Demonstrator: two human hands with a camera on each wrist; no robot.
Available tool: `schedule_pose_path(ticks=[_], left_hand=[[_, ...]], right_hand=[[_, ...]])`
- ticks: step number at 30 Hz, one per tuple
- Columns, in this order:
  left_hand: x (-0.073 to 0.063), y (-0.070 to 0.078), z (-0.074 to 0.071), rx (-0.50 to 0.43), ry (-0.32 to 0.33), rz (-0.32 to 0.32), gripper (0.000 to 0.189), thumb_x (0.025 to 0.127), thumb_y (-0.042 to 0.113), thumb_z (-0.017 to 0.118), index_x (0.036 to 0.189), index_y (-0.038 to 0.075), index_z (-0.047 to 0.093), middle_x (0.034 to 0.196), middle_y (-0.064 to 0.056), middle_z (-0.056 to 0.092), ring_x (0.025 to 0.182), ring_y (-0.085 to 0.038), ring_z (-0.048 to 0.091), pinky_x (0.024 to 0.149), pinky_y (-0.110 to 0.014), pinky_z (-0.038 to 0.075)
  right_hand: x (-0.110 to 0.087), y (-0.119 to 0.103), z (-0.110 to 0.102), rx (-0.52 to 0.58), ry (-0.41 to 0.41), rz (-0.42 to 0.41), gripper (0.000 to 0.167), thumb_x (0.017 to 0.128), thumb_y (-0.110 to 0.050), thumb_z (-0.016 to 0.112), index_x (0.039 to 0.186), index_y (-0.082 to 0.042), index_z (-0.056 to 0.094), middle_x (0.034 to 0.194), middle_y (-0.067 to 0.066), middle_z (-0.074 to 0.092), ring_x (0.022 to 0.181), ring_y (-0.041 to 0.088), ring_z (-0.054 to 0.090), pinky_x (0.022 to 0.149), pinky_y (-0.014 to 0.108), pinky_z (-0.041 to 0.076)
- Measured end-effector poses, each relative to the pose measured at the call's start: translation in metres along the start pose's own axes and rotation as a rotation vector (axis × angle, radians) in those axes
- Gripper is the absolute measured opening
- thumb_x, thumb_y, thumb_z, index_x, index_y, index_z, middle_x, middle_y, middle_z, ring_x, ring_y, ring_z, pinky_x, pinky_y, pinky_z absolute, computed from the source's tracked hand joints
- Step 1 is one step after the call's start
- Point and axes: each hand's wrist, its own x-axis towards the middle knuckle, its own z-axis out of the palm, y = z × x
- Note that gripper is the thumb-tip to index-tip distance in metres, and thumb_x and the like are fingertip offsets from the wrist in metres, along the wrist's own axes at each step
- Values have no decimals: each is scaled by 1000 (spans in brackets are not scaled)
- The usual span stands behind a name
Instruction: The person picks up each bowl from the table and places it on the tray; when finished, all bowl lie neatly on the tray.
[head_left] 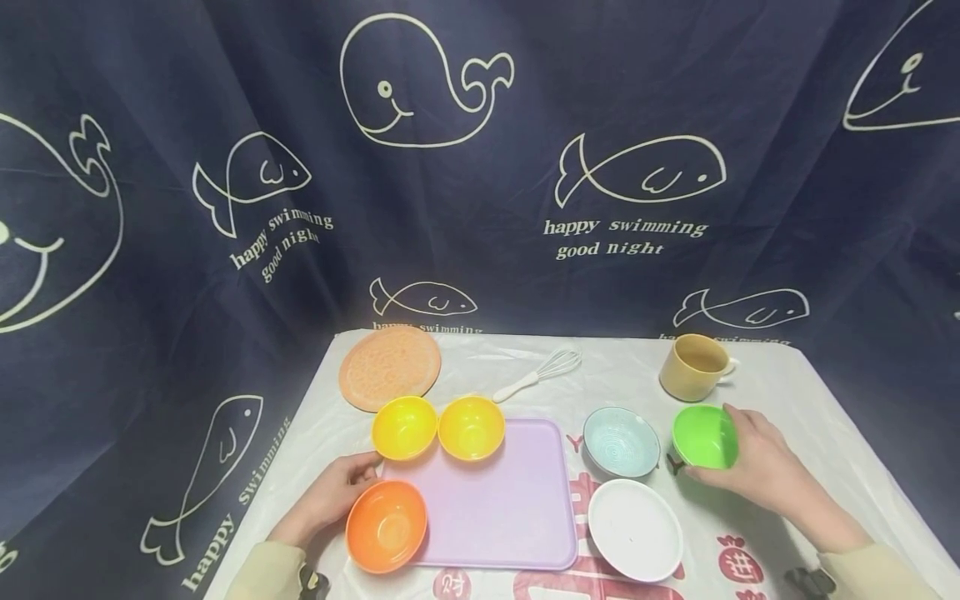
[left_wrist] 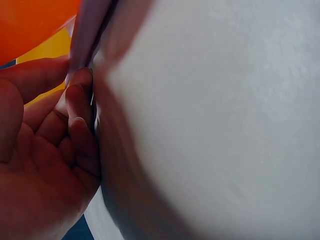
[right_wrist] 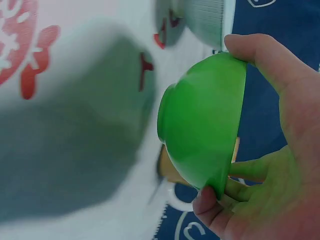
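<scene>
My left hand (head_left: 339, 493) pinches the left edge of a flat lilac tray (head_left: 517, 508), between an orange bowl (head_left: 386, 527) and a yellow bowl (head_left: 405, 427). In the left wrist view, thumb and curled fingers meet at the tray's edge (left_wrist: 92, 35), with the orange bowl close above. A second yellow bowl (head_left: 472, 428) overlaps the tray's back edge. On the right, my right hand (head_left: 765, 458) grips a green bowl (head_left: 705, 437) by its rim. The right wrist view has this bowl (right_wrist: 205, 120) raised over the cloth, thumb on one side and fingers on the other.
Left of the green bowl stands a light blue bowl (head_left: 622, 442), with a white bowl (head_left: 635, 531) in front. A tan mug (head_left: 693, 367) is behind. At the back lie a white whisk (head_left: 538, 375) and a round orange mat (head_left: 390, 367). Dark curtains (head_left: 480, 208) surround the table.
</scene>
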Motion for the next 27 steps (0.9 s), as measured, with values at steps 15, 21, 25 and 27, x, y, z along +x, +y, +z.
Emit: schedule_pose_path(ticks=[15,21,25,27], left_hand=[[2,-5,-2,21,2,21,45,98,16,72,143,12,65,80,-1,59,80,-20,56,78,-39,45],[2,-5,-2,-8,-3,10,47,98,17,72,144,11,64,79,-2,58,72,-19,55,66,-31,44],[2,-6,-2,-15,-3,19,48,97,18,73,144,10,64,78,-2,58,68,-18,53,62,-29,43],[3,-6,-2,-14,-2,22,48,97,18,73,144,10,64,78,-1,58,68,-18,53,61,-29,43]], right_hand=[[20,-109,7,67,0,-226,119,61,-45,99,146,15,42,134,32,50,118,49,53,94,70,47],[14,-167,30,88,-106,-283,122,61,-48,98,153,8,40,143,27,50,127,45,53,99,64,48],[7,-200,53,112,-189,-324,122,59,-49,98,153,5,43,145,21,51,129,37,53,103,58,48],[3,-212,66,127,-213,-363,121,58,-50,98,152,4,44,143,18,52,126,32,54,103,53,49]])
